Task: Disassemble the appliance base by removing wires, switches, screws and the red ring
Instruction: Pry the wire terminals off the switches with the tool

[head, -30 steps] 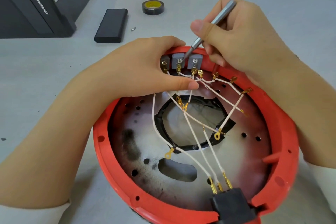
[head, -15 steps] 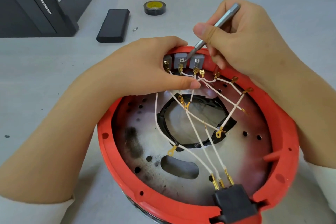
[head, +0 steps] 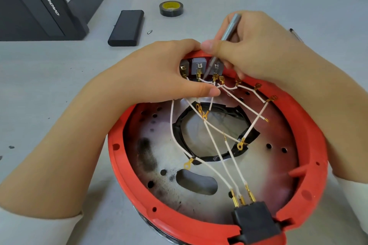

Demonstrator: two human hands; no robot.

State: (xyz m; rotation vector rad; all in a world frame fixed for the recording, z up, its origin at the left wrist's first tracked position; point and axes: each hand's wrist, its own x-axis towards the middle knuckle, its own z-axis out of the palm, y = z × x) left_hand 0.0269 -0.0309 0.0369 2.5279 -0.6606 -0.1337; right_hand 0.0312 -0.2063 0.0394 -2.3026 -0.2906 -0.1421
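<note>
Head view: right hand pinches the screwdriver, whose tip slants down-left between two grey switches. Left hand grips the red ring just beside them.

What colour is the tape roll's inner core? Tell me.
Yellow, inside the black tape roll at the far side of the table; seen in the head view.

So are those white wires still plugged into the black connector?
Plugged in: three white wires end in gold terminals seated in the black connector at the red ring.

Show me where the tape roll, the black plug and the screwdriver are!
tape roll (head: 171, 8): head view, on its yellow top.
black plug (head: 255, 223): head view, on its body.
screwdriver (head: 231, 27): head view, on its metal handle.
</note>
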